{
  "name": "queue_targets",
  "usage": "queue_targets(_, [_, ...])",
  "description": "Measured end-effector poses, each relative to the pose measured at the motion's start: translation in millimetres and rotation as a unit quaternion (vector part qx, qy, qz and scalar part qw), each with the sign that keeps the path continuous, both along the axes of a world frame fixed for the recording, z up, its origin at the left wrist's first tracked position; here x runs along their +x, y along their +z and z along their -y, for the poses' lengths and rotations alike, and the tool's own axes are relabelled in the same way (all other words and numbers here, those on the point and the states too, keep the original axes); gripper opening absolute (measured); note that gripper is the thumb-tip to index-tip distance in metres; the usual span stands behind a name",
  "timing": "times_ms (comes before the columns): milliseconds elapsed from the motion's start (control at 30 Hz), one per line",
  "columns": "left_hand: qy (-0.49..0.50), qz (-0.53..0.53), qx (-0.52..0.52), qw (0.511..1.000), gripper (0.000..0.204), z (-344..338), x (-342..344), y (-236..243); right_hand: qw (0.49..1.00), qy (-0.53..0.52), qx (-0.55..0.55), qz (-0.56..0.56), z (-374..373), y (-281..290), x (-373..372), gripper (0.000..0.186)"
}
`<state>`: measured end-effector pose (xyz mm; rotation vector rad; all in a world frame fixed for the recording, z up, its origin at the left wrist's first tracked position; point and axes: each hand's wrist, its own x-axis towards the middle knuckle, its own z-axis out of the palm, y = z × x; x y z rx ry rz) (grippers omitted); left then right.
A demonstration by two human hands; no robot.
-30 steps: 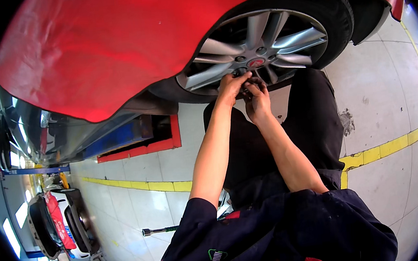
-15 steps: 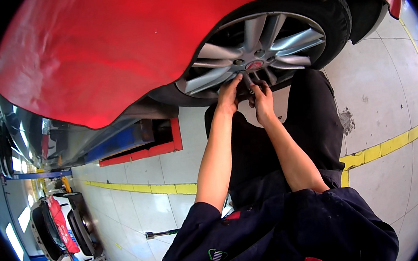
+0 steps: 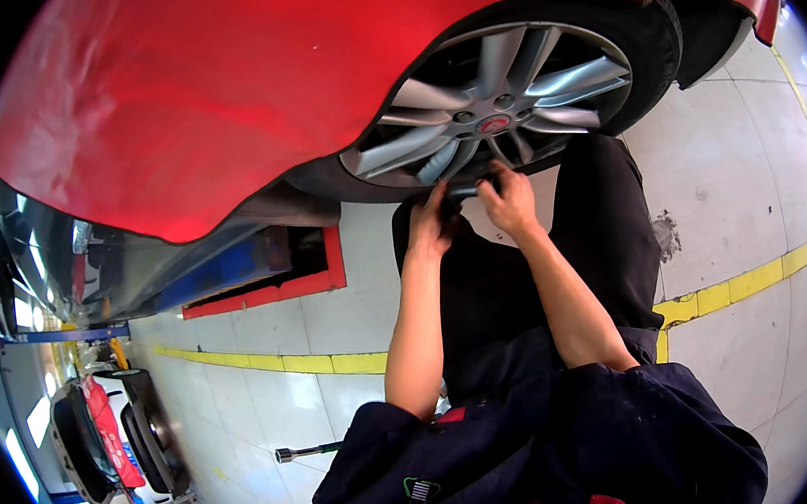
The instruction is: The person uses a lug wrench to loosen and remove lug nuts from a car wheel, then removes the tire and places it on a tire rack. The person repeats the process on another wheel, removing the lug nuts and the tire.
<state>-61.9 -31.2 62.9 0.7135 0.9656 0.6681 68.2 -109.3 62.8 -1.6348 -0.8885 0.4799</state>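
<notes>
A short dark metal cylinder (image 3: pixel 463 191) lies crosswise between my hands, just in front of the wheel's lower edge. My left hand (image 3: pixel 432 223) closes around its left end, with the fingers in shadow. From the other side, my right hand (image 3: pixel 511 202) grips its right end between thumb and bent fingers. Beyond them is a silver multi-spoke wheel (image 3: pixel 428 144) with a red centre cap (image 3: pixel 494 124) and several bolt holes around it. I cannot make out whether bolts sit in all of them. The black tyre (image 3: pixel 648 67) surrounds the rim.
Red car bodywork (image 3: pixel 245 83) overhangs the wheel. My knees are bent on both sides of my hands. A socket wrench (image 3: pixel 298 452) lies on the tiled floor by my left sleeve, partly hidden. To the left are a red-edged floor recess (image 3: pixel 311 287) and another car (image 3: pixel 136 434).
Both hands have drawn back from the wheel's hub toward me. The cylinder, which pointed toward the wheel, is now level between my hands.
</notes>
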Motion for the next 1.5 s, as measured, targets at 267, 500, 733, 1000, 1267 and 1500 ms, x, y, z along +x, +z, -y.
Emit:
queue_targets(267, [0.184, -0.101, 0.109, 0.972, 0.027, 45.1, -57.9, 45.7, 0.989, 0.086, 0.050, 0.105, -3.9, 25.2, -57.9, 0.022])
queue_targets(500, [0.100, -0.334, 0.413, 0.841, 0.039, 60.2, -28.8, 62.8, 0.992, 0.116, 0.030, -0.033, -8.6, 47.0, -35.3, 0.026])
queue_targets(733, [0.118, -0.325, 0.268, 0.899, 0.044, 58.5, -28.1, 52.7, 0.995, 0.055, 0.047, 0.073, -8.0, 51.9, -45.3, 0.031])
queue_targets(1000, [0.360, -0.099, 0.168, 0.912, 0.030, 60.1, -155.6, 61.2, 0.910, -0.125, 0.206, -0.338, 0.4, 37.7, 47.2, 0.036])
queue_targets(1267, [0.039, -0.296, 0.091, 0.950, 0.036, 177.0, -175.7, 64.8, 0.888, 0.015, 0.115, -0.445, -10.1, 65.1, 8.3, 0.027])
queue_targets(1500, [0.267, -0.260, -0.075, 0.925, 0.032, 282.3, -217.0, 16.5, 0.647, -0.071, 0.174, -0.739, -20.6, 48.4, -10.6, 0.024])
